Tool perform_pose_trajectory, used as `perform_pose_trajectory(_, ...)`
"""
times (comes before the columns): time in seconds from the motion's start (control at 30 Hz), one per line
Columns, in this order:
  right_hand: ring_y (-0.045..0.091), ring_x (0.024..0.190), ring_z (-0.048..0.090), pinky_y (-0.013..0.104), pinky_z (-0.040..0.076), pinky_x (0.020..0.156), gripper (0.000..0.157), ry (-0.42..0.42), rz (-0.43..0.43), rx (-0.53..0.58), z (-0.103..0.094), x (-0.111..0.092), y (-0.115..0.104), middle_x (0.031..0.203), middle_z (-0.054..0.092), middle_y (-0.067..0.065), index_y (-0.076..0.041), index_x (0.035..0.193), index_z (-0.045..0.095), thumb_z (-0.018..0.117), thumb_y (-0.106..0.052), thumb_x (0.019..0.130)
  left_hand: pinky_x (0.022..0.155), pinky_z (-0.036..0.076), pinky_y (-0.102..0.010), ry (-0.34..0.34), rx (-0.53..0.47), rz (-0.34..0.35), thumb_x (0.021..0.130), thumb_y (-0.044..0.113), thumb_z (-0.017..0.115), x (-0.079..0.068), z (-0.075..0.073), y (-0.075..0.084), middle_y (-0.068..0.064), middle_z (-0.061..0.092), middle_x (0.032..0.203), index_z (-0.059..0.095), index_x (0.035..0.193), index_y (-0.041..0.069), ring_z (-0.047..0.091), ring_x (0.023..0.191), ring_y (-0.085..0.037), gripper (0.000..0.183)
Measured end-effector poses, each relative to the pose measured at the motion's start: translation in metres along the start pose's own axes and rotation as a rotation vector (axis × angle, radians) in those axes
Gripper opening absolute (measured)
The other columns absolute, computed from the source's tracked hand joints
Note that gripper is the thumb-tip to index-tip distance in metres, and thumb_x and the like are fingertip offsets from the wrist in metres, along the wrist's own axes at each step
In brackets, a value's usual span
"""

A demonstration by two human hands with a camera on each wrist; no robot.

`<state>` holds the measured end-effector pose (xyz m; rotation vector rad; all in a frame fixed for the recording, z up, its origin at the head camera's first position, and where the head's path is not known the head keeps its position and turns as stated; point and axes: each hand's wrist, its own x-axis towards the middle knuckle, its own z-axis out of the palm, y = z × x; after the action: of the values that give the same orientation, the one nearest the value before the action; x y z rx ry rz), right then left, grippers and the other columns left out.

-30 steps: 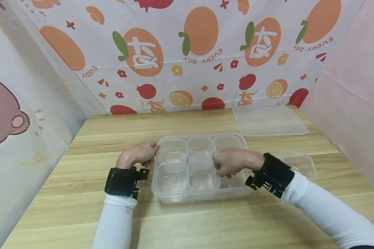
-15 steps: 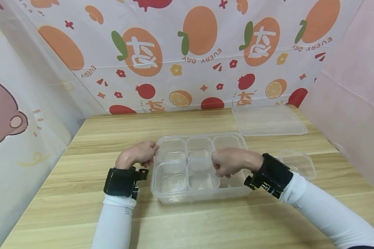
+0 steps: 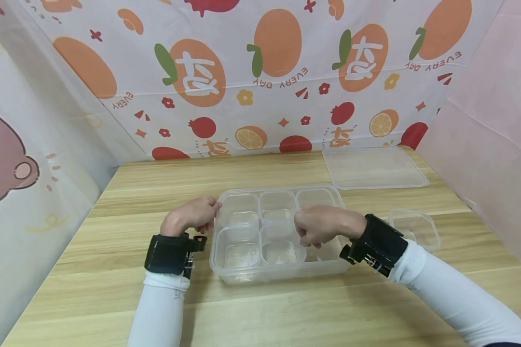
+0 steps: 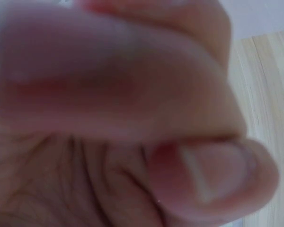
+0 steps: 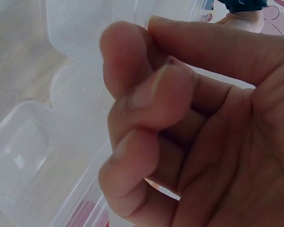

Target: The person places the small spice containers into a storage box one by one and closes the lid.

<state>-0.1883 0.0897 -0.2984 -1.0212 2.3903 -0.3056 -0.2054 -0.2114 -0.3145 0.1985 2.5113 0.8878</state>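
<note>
A clear plastic box (image 3: 282,275) sits on a wood-grain tabletop (image 3: 104,250), and inside we can make out small clear cups (image 3: 242,237) side by side in two rows. The person's left hand (image 3: 194,215) touches the box's left rim, its thumb pressed against a bent finger. The right hand (image 3: 319,225), fingers curled and thumb tip close to the index finger, is over the box's right half, covering part of it. We cannot tell whether either hand pinches anything. To the right we see a small clear plastic piece (image 3: 421,231), partly behind the right wrist; farther back lies a flat, clear rectangular sheet (image 3: 375,168).
</note>
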Motion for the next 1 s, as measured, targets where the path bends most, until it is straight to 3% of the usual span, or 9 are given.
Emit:
perform_pose_trajectory(0.63, 0.001, 0.040, 0.041, 0.017, 0.031, 0.046, 0.032, -0.008, 0.018, 0.011, -0.002, 0.000, -0.001, 0.053, 0.063, 0.008, -0.008, 0.055, 0.061, 0.065, 0.003, 0.085, 0.057, 0.041, -0.028, -0.010, -0.005, 0.000, 0.112, 0.015, 0.032, 0.000, -0.002, 0.001, -0.005, 0.051, 0.066, 0.052, 0.095, -0.001, 0.048, 0.056, -0.015, 0.031)
perform_pose_trajectory(0.87, 0.005, 0.044, 0.044, 0.019, 0.032, 0.047, 0.038, 0.027, 0.026, 0.055, -0.004, -0.006, 0.001, 0.050, 0.055, -0.002, -0.004, 0.064, 0.063, 0.059, -0.007, 0.101, 0.057, 0.040, -0.029, -0.011, -0.010, 0.000, 0.112, 0.015, 0.032, 0.000, -0.002, -0.001, -0.005, 0.051, 0.066, 0.052, 0.095, -0.001, 0.049, 0.057, -0.016, 0.031)
perform_pose_trajectory(1.0, 0.006, 0.047, 0.047, 0.020, 0.032, 0.049, 0.038, 0.059, 0.020, 0.098, -0.007, -0.010, 0.004, 0.052, 0.055, -0.003, -0.007, 0.065, 0.062, 0.058, -0.010, 0.103, 0.057, 0.041, -0.028, -0.010, -0.011, 0.004, 0.112, 0.015, 0.032, 0.000, -0.002, 0.000, -0.005, 0.051, 0.066, 0.052, 0.094, 0.000, 0.049, 0.057, -0.015, 0.031)
